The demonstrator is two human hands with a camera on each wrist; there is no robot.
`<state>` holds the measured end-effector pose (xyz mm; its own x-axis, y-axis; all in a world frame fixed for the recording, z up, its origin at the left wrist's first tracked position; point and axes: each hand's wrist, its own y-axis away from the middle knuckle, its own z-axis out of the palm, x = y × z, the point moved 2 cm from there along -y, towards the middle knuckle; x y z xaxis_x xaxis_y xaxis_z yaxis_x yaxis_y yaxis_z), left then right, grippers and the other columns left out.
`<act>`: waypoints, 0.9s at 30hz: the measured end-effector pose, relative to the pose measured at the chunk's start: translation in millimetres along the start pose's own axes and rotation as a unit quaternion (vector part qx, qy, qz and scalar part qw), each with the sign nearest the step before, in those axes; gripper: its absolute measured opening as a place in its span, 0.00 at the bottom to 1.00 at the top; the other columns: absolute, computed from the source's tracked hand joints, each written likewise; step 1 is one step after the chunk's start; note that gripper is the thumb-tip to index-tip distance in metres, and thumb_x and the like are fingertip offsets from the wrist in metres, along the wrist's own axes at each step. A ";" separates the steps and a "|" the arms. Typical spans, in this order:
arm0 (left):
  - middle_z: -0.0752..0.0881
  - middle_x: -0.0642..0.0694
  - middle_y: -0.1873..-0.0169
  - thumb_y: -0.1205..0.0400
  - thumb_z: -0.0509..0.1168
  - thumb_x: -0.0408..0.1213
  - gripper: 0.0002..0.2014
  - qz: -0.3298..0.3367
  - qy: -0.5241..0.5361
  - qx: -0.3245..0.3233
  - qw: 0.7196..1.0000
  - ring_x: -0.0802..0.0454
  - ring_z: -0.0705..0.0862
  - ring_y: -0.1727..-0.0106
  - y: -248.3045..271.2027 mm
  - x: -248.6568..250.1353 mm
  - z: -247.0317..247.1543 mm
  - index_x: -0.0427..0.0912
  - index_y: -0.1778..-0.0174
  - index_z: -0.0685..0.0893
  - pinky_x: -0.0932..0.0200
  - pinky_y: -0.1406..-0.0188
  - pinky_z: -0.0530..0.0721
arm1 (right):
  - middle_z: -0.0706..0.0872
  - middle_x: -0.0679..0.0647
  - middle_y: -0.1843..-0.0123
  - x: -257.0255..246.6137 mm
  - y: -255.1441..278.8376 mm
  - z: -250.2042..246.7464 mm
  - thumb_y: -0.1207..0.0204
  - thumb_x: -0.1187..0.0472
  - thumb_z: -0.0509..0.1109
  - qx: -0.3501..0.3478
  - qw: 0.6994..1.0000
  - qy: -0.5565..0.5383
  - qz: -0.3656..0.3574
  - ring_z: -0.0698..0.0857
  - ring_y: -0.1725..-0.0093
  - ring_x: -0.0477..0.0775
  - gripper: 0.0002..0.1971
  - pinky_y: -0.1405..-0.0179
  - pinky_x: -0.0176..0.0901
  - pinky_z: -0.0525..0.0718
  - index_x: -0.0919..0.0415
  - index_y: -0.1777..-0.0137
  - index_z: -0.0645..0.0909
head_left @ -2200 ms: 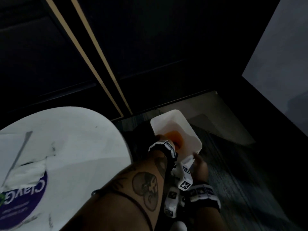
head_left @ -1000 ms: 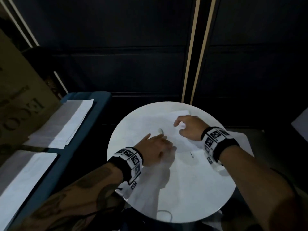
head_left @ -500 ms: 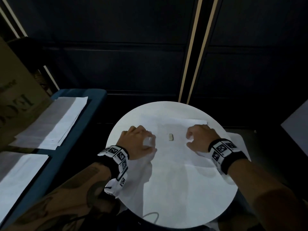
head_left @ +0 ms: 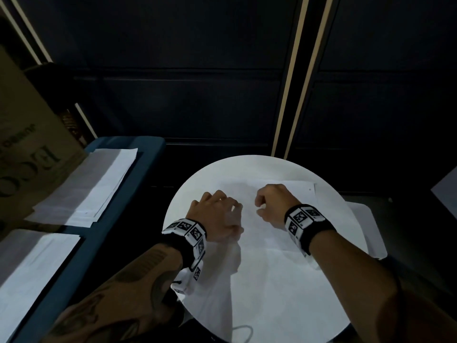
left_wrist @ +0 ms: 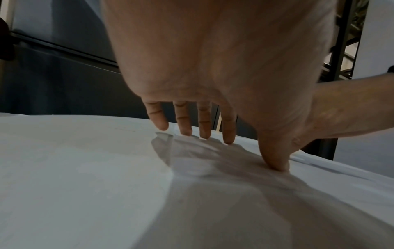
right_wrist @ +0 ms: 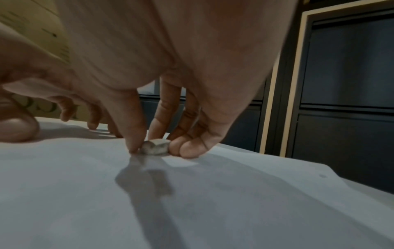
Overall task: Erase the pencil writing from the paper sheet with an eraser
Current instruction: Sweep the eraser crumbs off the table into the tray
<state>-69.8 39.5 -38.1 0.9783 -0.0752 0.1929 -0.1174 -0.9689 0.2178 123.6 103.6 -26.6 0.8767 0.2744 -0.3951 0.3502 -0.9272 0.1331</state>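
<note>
A white paper sheet (head_left: 284, 233) lies on a round white table (head_left: 259, 305). My left hand (head_left: 217, 214) presses its spread, straight fingers (left_wrist: 184, 121) and thumb onto the sheet's left part. My right hand (head_left: 269, 204) is curled over the sheet's upper middle. In the right wrist view it pinches a small grey-white eraser (right_wrist: 155, 146) between thumb and fingers, with the eraser resting on the paper (right_wrist: 192, 202). The eraser is hidden under the hand in the head view. No pencil writing can be made out in this dim light.
Left of the table a blue surface (head_left: 61, 280) carries two stacks of white papers (head_left: 86, 186), with a cardboard box (head_left: 27, 134) behind them. Dark panelled walls stand behind the table. Another white sheet edge (head_left: 371, 231) pokes out past the table's right rim.
My right hand has moved left onto the eraser that lay free on the sheet and now pinches it. My left hand has opened out flat on the paper.
</note>
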 end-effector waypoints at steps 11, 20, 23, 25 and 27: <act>0.77 0.57 0.33 0.21 0.53 0.68 0.26 0.018 -0.036 -0.019 0.999 0.45 0.73 0.27 -8.0 1.2 1.8 0.62 0.31 0.77 0.35 0.36 0.79 | 0.90 0.51 0.48 12.8 7.6 -38.7 0.23 0.61 0.77 0.045 0.998 -0.046 0.007 0.85 0.43 0.51 0.03 0.42 0.43 0.85 0.56 0.53 0.92; 0.77 0.55 0.30 0.25 0.39 0.65 0.35 0.029 -0.070 -0.039 0.996 0.44 0.71 0.26 -19.7 -0.8 6.1 0.57 0.29 0.75 0.35 0.39 0.80 | 0.90 0.48 0.55 -11.3 4.6 -4.6 0.23 0.60 0.76 0.032 0.998 -0.031 0.045 0.88 0.61 0.54 0.05 0.56 0.43 0.89 0.52 0.58 0.92; 0.74 0.55 0.27 0.19 0.49 0.64 0.30 0.029 -0.052 -0.037 0.998 0.43 0.70 0.23 -10.9 3.0 -2.7 0.58 0.22 0.72 0.38 0.38 0.78 | 0.90 0.53 0.56 -12.3 -3.5 -3.4 0.24 0.60 0.75 0.036 0.998 -0.003 0.056 0.91 0.58 0.59 0.05 0.58 0.47 0.91 0.55 0.62 0.88; 0.72 0.53 0.25 0.13 0.56 0.57 0.26 0.033 -0.055 -0.037 0.997 0.43 0.69 0.23 -6.4 6.7 -6.6 0.52 0.19 0.72 0.38 0.32 0.78 | 0.89 0.57 0.53 -16.5 -7.7 -2.0 0.25 0.63 0.74 0.042 0.997 0.018 0.058 0.91 0.54 0.62 0.01 0.58 0.47 0.89 0.59 0.57 0.86; 0.73 0.53 0.24 0.14 0.51 0.60 0.28 0.043 -0.063 -0.036 0.996 0.43 0.67 0.23 -7.5 8.9 -6.5 0.52 0.22 0.73 0.35 0.32 0.79 | 0.86 0.59 0.47 -21.6 -9.2 2.6 0.24 0.68 0.73 0.030 0.997 0.047 0.048 0.87 0.48 0.63 0.06 0.55 0.48 0.85 0.63 0.49 0.81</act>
<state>-61.3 47.7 -31.8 0.9770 -0.1912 0.0938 -0.2101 -0.9382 0.2750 100.6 105.6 -21.6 0.9333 0.2028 -0.2962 0.2447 -0.9631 0.1116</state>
